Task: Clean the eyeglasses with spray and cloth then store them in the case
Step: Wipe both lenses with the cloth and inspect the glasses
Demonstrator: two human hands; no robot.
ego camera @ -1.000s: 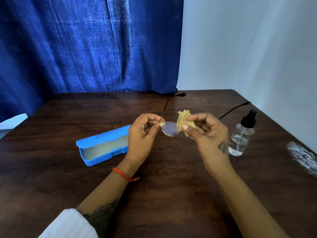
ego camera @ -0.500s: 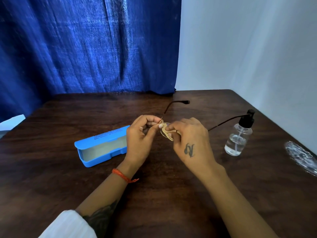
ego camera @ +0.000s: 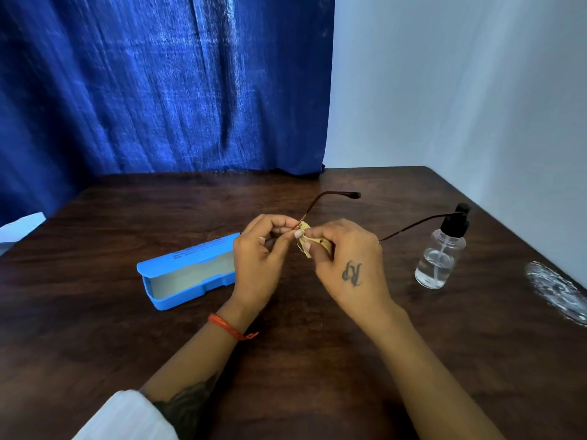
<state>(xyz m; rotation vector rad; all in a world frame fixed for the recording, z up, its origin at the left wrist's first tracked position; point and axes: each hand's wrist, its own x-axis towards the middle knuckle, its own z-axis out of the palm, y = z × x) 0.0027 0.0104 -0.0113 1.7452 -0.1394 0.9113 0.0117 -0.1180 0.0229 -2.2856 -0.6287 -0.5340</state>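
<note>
One eyeglasses [ego camera: 320, 203], cloth [ego camera: 313, 244], case [ego camera: 187, 274], bottle [ego camera: 440, 252].

The left hand [ego camera: 259, 258] has an orange string band [ego camera: 229, 327] tied round the wrist, with a little loose end that sticks out to one side. Higher up that arm there is a big dark tattoo [ego camera: 187, 404], and above it the edge of a white sleeve [ego camera: 127, 419] with thin lines in the cloth. The right hand [ego camera: 347, 265] has a small dark tattoo [ego camera: 352, 274] on its back that looks like curly letters. The right arm is bare.
</note>
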